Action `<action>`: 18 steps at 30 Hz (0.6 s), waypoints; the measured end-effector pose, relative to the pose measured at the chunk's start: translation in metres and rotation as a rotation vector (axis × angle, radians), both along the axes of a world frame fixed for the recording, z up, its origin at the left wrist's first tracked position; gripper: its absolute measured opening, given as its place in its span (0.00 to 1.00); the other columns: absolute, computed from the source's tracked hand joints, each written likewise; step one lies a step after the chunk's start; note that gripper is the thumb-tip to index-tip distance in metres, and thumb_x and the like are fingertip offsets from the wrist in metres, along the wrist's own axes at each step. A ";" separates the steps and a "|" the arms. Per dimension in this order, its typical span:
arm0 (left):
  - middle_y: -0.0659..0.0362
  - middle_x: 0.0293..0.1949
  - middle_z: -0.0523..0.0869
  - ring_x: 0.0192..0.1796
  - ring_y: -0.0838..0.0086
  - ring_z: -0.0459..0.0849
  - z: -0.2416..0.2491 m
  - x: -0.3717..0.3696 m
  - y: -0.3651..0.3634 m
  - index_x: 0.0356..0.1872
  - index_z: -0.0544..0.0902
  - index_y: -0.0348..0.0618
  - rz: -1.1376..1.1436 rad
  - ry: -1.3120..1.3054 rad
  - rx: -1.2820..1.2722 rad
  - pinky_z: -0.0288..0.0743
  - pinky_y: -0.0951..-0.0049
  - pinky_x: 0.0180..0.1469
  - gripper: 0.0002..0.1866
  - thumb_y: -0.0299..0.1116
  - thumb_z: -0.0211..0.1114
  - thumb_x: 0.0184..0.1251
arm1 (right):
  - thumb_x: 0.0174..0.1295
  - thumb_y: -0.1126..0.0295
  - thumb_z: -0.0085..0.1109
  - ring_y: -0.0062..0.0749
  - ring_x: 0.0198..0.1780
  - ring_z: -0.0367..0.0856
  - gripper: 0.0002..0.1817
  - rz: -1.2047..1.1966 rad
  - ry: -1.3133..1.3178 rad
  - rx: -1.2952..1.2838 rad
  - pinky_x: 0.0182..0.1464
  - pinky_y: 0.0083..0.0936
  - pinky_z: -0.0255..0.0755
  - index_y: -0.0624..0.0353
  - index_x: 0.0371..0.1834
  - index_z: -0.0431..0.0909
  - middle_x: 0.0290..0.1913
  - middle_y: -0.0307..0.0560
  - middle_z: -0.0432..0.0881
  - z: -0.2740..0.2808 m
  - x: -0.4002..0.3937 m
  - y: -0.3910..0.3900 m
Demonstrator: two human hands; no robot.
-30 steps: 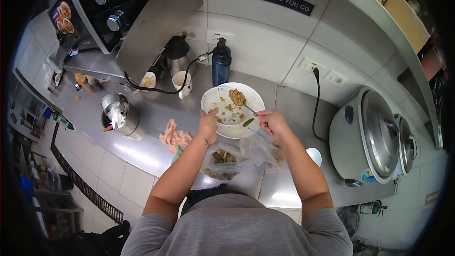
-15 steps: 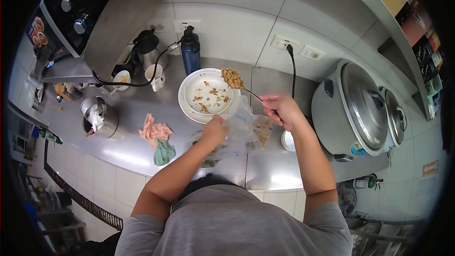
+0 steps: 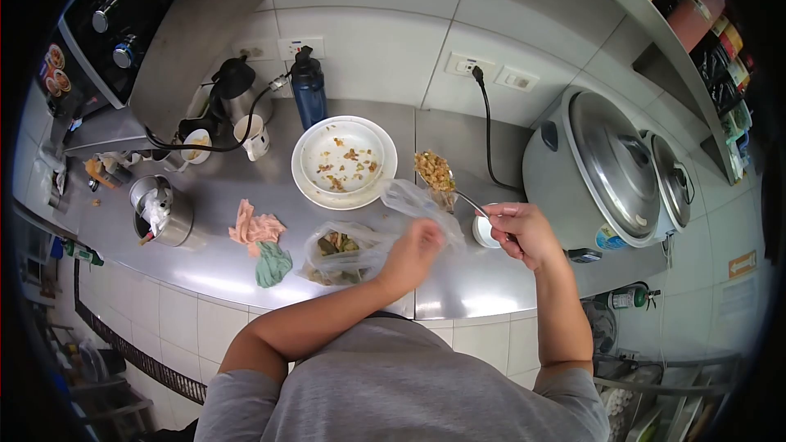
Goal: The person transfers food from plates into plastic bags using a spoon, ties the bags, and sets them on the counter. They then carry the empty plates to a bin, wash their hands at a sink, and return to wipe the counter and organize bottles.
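Note:
My right hand grips a spoon by its handle; its bowl is heaped with chopped brownish food. Slightly blurred, my left hand is closed on a clear plastic bag, whose mouth lies just below the loaded spoon. A second plastic bag with dark green and brown food rests on the counter left of that hand. Beyond the bags stand stacked white plates, food scraps scattered on the top one. Partly behind my right hand is a small white bowl.
Pink and green cloths lie left on the steel counter, near a metal container. A blue bottle, a mug and a kettle stand behind. Large rice cookers occupy the right side.
The loaded spoon has moved right and down, away from the plates to over the plastic bag. My left hand has moved from the plate's edge rightward to the bag, uncovering the other food bag.

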State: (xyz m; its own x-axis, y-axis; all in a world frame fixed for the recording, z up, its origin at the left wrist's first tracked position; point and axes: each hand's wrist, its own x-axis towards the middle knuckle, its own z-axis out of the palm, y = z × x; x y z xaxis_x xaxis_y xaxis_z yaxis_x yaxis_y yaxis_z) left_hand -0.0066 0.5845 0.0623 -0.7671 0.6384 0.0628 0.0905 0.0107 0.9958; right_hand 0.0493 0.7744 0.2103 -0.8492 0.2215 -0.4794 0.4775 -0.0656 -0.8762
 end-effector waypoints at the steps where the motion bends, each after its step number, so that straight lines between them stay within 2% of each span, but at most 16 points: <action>1: 0.54 0.46 0.76 0.52 0.64 0.76 -0.010 -0.005 0.004 0.51 0.69 0.44 0.195 -0.208 0.078 0.75 0.64 0.45 0.15 0.34 0.58 0.65 | 0.59 0.76 0.51 0.14 0.11 0.57 0.14 -0.005 0.005 -0.006 0.11 0.15 0.44 0.70 0.47 0.77 0.19 0.39 0.71 -0.004 0.005 0.003; 3: 0.56 0.44 0.76 0.49 0.66 0.77 -0.022 -0.024 0.014 0.50 0.68 0.45 0.587 -0.624 0.232 0.76 0.65 0.42 0.15 0.37 0.58 0.66 | 0.60 0.76 0.51 0.14 0.11 0.57 0.14 -0.023 0.004 -0.013 0.11 0.15 0.43 0.70 0.47 0.76 0.19 0.39 0.72 -0.006 0.012 0.004; 6: 0.59 0.40 0.77 0.41 0.65 0.79 0.001 -0.060 0.004 0.50 0.66 0.46 0.661 -1.074 0.360 0.78 0.63 0.39 0.16 0.36 0.59 0.65 | 0.60 0.76 0.51 0.14 0.11 0.57 0.14 -0.050 0.001 -0.021 0.11 0.15 0.43 0.69 0.47 0.77 0.19 0.39 0.72 -0.003 0.019 0.005; 9: 0.56 0.40 0.77 0.36 0.67 0.80 0.001 -0.088 0.001 0.50 0.66 0.44 0.410 -1.012 0.481 0.79 0.67 0.38 0.16 0.29 0.58 0.64 | 0.60 0.76 0.51 0.13 0.11 0.56 0.13 -0.055 0.034 -0.037 0.11 0.14 0.43 0.68 0.47 0.78 0.19 0.38 0.71 0.003 0.023 0.002; 12: 0.53 0.40 0.79 0.39 0.68 0.81 0.019 -0.087 0.021 0.45 0.72 0.39 0.520 -0.663 0.350 0.79 0.68 0.41 0.12 0.25 0.60 0.61 | 0.60 0.76 0.51 0.13 0.11 0.56 0.13 -0.052 0.079 -0.047 0.12 0.14 0.43 0.68 0.47 0.78 0.19 0.38 0.71 0.016 0.025 0.001; 15: 0.50 0.39 0.80 0.38 0.68 0.83 0.036 -0.073 0.049 0.46 0.74 0.35 0.130 -0.549 0.403 0.80 0.71 0.42 0.13 0.20 0.58 0.59 | 0.61 0.75 0.52 0.13 0.11 0.56 0.13 -0.077 0.108 -0.068 0.12 0.13 0.44 0.68 0.47 0.78 0.19 0.38 0.71 0.032 0.030 0.002; 18: 0.52 0.37 0.81 0.37 0.70 0.84 0.071 -0.055 0.063 0.51 0.73 0.33 -0.080 -0.533 0.334 0.79 0.73 0.41 0.18 0.20 0.59 0.58 | 0.61 0.75 0.54 0.13 0.11 0.56 0.13 -0.129 0.129 -0.068 0.12 0.13 0.45 0.69 0.47 0.77 0.19 0.39 0.70 0.041 0.037 0.008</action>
